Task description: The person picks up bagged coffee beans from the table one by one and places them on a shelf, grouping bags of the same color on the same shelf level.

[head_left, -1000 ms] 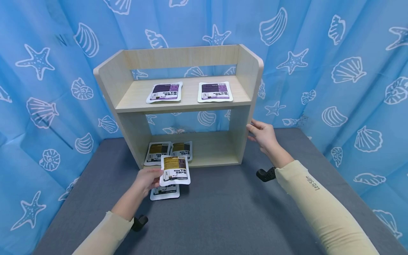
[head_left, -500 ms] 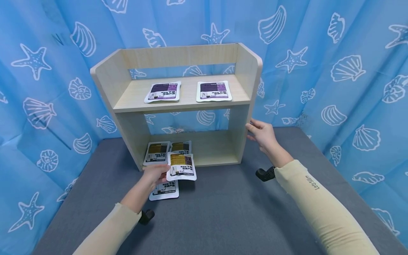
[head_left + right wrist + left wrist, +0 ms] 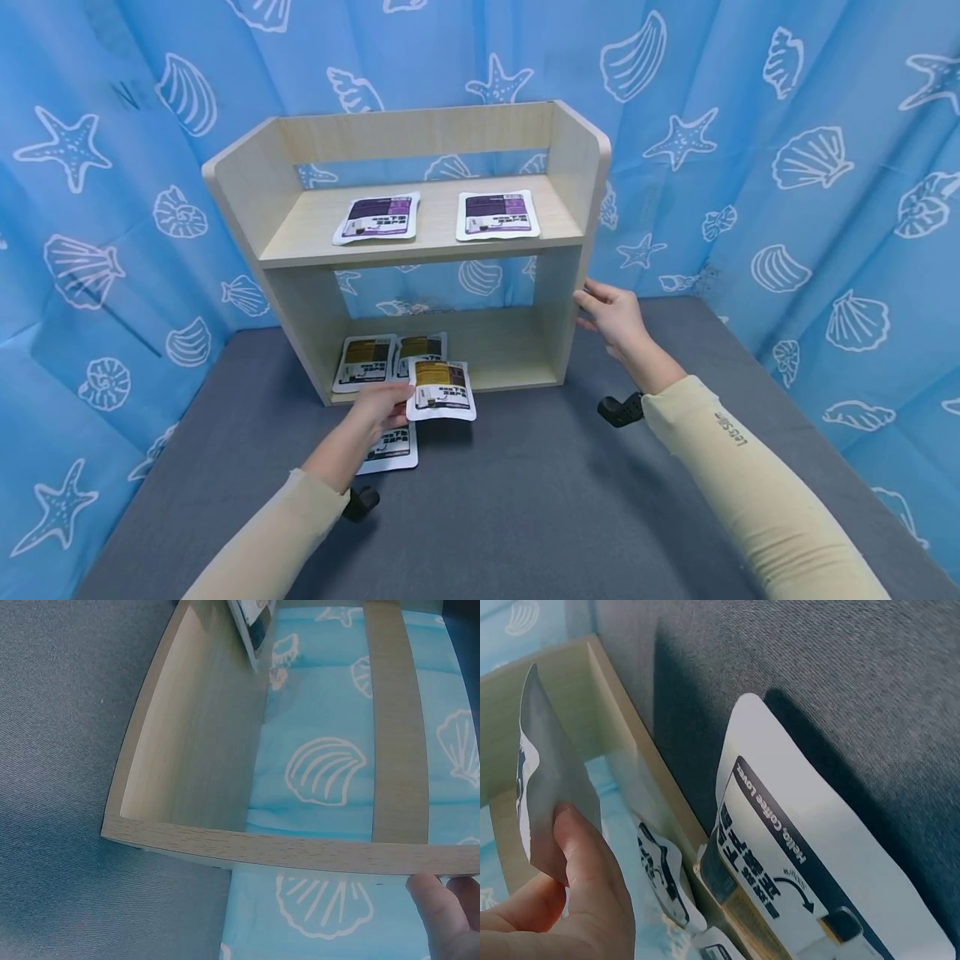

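My left hand (image 3: pixel 380 407) pinches the left edge of a flat white coffee pouch (image 3: pixel 441 390) with a mustard-yellow label, tilted in front of the lower shelf. In the left wrist view the thumb presses on the grey back of this pouch (image 3: pixel 559 780). Below the hand, a similar pouch (image 3: pixel 393 450) lies on the table, partly covered. Two yellow-labelled pouches, one at the left (image 3: pixel 365 363) and one beside it (image 3: pixel 420 346), lie on the lower shelf. My right hand (image 3: pixel 617 321) touches the outside of the wooden shelf unit (image 3: pixel 596 175), thumb near its front edge.
Two purple-labelled pouches, a left one (image 3: pixel 377 218) and a right one (image 3: pixel 498 214), lie apart on the upper shelf. Grey cloth covers the table (image 3: pixel 517 483). A blue shell-patterned curtain (image 3: pixel 697 75) hangs behind. Bare wood (image 3: pixel 504 354) shows on the lower shelf's right side.
My left hand has carried the held pouch to the right and slightly up, toward the lower shelf's front edge. The right hand stays at the unit's side. The head view has shifted slightly.
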`<action>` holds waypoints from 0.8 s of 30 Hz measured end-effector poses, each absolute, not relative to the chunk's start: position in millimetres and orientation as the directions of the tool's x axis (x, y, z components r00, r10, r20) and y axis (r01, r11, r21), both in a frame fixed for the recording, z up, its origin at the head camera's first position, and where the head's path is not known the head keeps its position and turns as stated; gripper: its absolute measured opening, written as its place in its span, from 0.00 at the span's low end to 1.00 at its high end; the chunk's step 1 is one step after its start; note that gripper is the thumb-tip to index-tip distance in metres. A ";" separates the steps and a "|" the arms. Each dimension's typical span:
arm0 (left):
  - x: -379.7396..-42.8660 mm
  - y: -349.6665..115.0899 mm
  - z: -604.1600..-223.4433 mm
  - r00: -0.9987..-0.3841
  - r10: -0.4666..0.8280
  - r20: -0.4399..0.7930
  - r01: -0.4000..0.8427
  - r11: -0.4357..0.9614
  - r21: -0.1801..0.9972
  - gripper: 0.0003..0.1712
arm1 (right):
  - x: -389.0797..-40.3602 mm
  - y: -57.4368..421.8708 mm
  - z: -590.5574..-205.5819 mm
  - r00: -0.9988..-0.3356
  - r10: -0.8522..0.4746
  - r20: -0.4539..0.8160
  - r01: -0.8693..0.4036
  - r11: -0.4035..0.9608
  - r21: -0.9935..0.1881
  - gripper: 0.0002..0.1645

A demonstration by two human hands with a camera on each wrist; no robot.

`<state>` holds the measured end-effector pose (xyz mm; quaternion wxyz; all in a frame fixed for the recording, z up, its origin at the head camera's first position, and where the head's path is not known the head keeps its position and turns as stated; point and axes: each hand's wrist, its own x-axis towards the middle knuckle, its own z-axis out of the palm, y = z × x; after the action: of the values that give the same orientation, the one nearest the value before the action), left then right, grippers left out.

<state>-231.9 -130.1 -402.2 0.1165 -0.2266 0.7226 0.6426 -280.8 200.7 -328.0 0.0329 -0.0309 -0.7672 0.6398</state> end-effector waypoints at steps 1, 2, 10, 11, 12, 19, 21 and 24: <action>-232.4 -129.4 -402.1 -0.870 -0.171 -0.463 -0.478 0.061 0.876 0.18 | -280.7 200.7 -327.9 -0.996 0.091 0.012 0.005 0.180 -0.984 0.27; -233.2 -128.6 -402.5 -0.868 -0.167 -0.467 -0.481 0.051 0.875 0.18 | -280.7 200.7 -327.8 -0.996 0.093 0.012 0.005 0.181 -0.983 0.27; -239.8 -121.3 -406.2 -0.864 -0.138 -0.484 -0.491 0.016 0.871 0.18 | -280.4 200.7 -326.9 -0.996 0.089 0.017 0.000 0.182 -0.983 0.27; -240.5 -119.9 -406.7 -0.865 -0.135 -0.484 -0.489 0.012 0.872 0.18 | -280.6 200.9 -326.9 -0.996 0.089 0.016 0.001 0.180 -0.984 0.28; -241.1 -118.6 -407.2 -0.865 -0.132 -0.484 -0.490 0.008 0.872 0.18 | -280.5 200.9 -326.7 -0.996 0.088 0.015 0.001 0.177 -0.984 0.28; -246.1 -110.0 -410.7 -0.873 -0.114 -0.474 -0.477 0.001 0.879 0.19 | -279.5 201.1 -326.0 -0.997 0.083 0.005 0.009 0.173 -0.985 0.28; -247.4 -107.8 -411.8 -0.874 -0.114 -0.472 -0.475 -0.002 0.880 0.18 | -279.3 200.8 -326.1 -0.997 0.083 0.002 0.012 0.173 -0.985 0.28; -250.3 -103.6 -413.0 -0.874 -0.115 -0.472 -0.473 -0.018 0.881 0.18 | -278.9 200.8 -326.5 -0.996 0.089 0.000 0.016 0.174 -0.985 0.28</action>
<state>-250.3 -103.6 -413.0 0.1317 -0.2135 0.6882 0.6807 -278.9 200.8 -326.5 0.0286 -0.0343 -0.7656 0.6417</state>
